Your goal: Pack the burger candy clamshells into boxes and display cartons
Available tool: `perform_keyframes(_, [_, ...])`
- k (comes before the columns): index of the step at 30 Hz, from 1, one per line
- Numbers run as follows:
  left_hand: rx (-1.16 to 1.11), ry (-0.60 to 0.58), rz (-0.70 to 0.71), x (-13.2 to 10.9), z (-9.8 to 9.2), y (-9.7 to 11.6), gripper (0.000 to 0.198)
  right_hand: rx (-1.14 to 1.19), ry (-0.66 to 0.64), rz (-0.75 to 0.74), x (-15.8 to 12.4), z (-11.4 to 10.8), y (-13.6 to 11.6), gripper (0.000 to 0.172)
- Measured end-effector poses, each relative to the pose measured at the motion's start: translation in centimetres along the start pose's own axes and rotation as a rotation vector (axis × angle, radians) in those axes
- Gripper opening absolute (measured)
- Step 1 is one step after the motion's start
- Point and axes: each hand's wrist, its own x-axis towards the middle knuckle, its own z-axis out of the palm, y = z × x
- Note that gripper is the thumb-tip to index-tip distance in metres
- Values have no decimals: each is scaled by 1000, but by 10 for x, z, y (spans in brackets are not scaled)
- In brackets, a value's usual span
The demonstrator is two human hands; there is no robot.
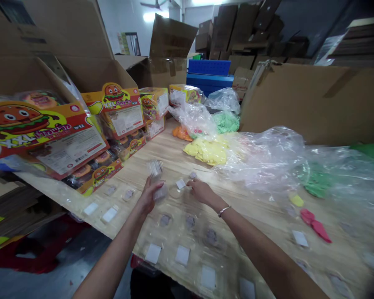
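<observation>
My left hand [150, 194] is wrapped around a stack of clear plastic trays [156, 168], held upright over the wooden table [171, 145]. To its right, my right hand [202, 191] has its fingers pinched together at a small white square [180, 183] and a small grey piece [193, 175]. Whatever lies between those fingertips is too small to make out. In front of both arms, clear plastic trays lie in rows, with white squares [182, 255] and grey pieces [165, 220] in them.
Printed burger boxes [112, 110] stand along the left. Behind and right lie clear bags [268, 153] with yellow pieces [205, 149] and green pieces [318, 182]. Loose pink pieces [316, 226] rest at right. A large cardboard box [318, 104] borders the back right.
</observation>
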Motion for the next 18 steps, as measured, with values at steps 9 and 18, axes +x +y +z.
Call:
perform_keyframes(9, [-2, -133, 19, -15, 45, 0, 67, 566, 79, -217, -6, -7, -28, 36])
perform_keyframes(18, [50, -24, -10, -36, 25, 22, 59, -9, 93, 313, 22, -42, 79, 27])
